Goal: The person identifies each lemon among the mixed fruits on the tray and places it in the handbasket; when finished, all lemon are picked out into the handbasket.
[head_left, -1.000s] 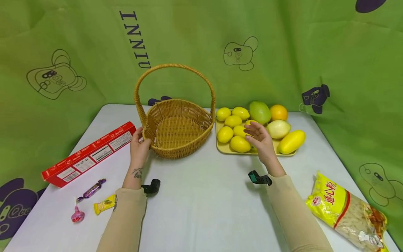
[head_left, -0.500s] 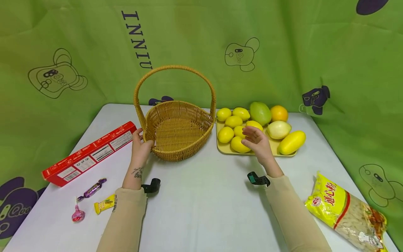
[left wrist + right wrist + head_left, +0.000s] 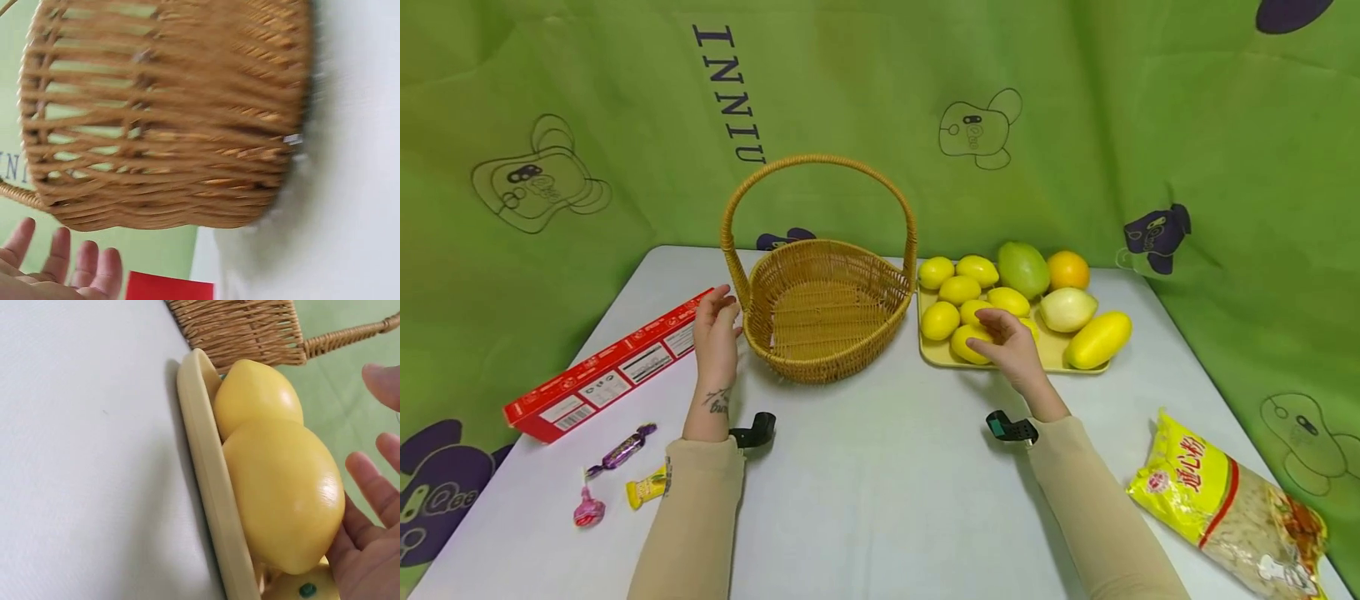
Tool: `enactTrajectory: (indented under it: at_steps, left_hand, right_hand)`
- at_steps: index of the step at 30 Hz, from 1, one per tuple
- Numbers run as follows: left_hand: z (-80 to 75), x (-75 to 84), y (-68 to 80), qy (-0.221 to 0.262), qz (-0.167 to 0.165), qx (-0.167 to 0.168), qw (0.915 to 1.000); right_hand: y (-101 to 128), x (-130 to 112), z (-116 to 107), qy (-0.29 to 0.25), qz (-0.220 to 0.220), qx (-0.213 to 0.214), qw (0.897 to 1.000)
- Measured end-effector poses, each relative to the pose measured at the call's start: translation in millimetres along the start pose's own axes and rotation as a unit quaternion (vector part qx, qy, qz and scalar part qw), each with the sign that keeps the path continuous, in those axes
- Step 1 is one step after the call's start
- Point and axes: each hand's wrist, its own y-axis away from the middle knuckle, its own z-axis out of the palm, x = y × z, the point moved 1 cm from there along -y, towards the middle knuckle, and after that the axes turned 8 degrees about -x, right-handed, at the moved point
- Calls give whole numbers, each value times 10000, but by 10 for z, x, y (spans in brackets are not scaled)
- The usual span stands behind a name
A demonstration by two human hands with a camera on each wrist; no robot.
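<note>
left hand: loosely spread — just beside the basket
right hand: pretty wide — close by the lemons on the tray

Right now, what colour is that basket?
The basket is golden brown, clearest in the head view.

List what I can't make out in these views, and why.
Head: part of the far end of the red box, behind the left hand.
Head: right end of the yellow-wrapped sweet, behind the left sleeve.
Head: part of the front lemon, behind the right hand.
Head: the red box's fine print, too small.
Left wrist: part of the basket, cut off by the top edge.
</note>
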Motion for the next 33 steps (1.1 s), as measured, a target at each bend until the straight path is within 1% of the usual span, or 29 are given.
enactTrajectory:
  at_steps: [2, 3, 6, 9, 13, 18, 21, 25, 29, 33]
  left_hand:
    - [-22, 41, -49, 147, 214, 80, 9996]
    - [-32, 58, -74, 198, 307, 70, 9993]
    - [-11, 73, -156, 383, 494, -106, 9980]
    - [9, 49, -218, 636, 570, -273, 9960]
    - [11, -1, -279, 775, 621, -295, 9946]
    - [-2, -9, -362, 833, 619, -404, 9938]
    - [-14, 3, -389, 879, 531, -475, 9936]
    - [-9, -3, -413, 969, 385, -573, 9929]
    - [7, -31, -426, 1000, 318, -653, 9923]
    - [-2, -59, -433, 1048, 303, -605, 9922]
  right_hand:
    - [-12, 13, 19, 172, 83, -3, 9998]
    - [-20, 23, 29, 229, 125, -8, 9997]
    - [-21, 78, 37, 262, 250, -2, 9993]
    - [-25, 121, 44, 316, 341, 2, 9989]
    - [-40, 161, 57, 545, 368, -16, 9978]
    - [-68, 151, 74, 869, 316, 39, 9957]
    - [-82, 141, 97, 1013, 325, -33, 9943]
    - [-102, 138, 133, 953, 453, -143, 9943]
    - [-114, 150, 171, 964, 572, -112, 9936]
    - [-111, 164, 199, 984, 578, -77, 9934]
